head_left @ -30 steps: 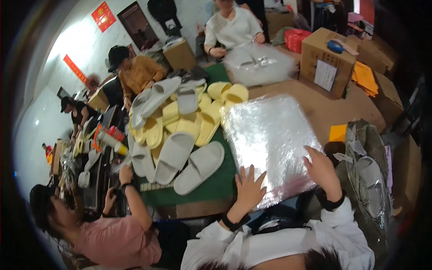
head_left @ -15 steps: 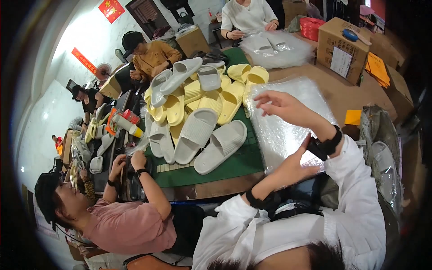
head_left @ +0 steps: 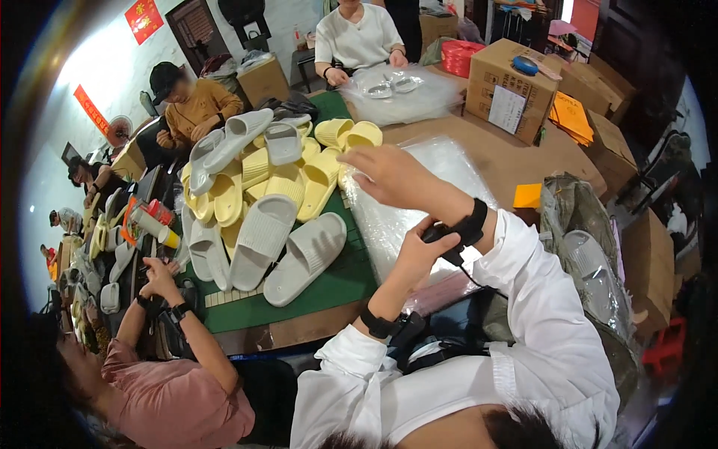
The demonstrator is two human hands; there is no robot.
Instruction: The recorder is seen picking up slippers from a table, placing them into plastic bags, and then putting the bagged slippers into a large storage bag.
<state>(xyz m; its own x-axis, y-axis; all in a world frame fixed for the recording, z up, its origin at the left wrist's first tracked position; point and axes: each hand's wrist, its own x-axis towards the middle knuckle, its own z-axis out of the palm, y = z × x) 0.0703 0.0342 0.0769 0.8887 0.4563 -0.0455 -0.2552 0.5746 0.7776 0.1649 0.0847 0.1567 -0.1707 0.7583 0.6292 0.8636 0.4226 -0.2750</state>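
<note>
My left hand (head_left: 420, 254) is closed on a small black device (head_left: 443, 233) on my right wrist, from which a thin cable hangs. My right hand (head_left: 396, 178) is held out over the stack of clear plastic bags (head_left: 441, 161), fingers extended and nothing in it. Just left of the bags, a pair of grey slide sandals (head_left: 307, 258) lies on the green mat (head_left: 329, 295). Behind that pair is a heap of yellow slides (head_left: 318, 179) with more grey slides (head_left: 238, 138) on top.
A cardboard box (head_left: 512, 90) with a blue tape roll on it stands at the far right, near orange sheets (head_left: 572, 118). A sack (head_left: 591, 269) holding bagged grey slides is beside my right arm. A pink-sleeved co-worker (head_left: 176, 382) sits at left; another handles bagged slides (head_left: 400, 90) across the table.
The view has turned, so the table sits further left. My left hand has moved from just below my right wrist onto the black device there.
</note>
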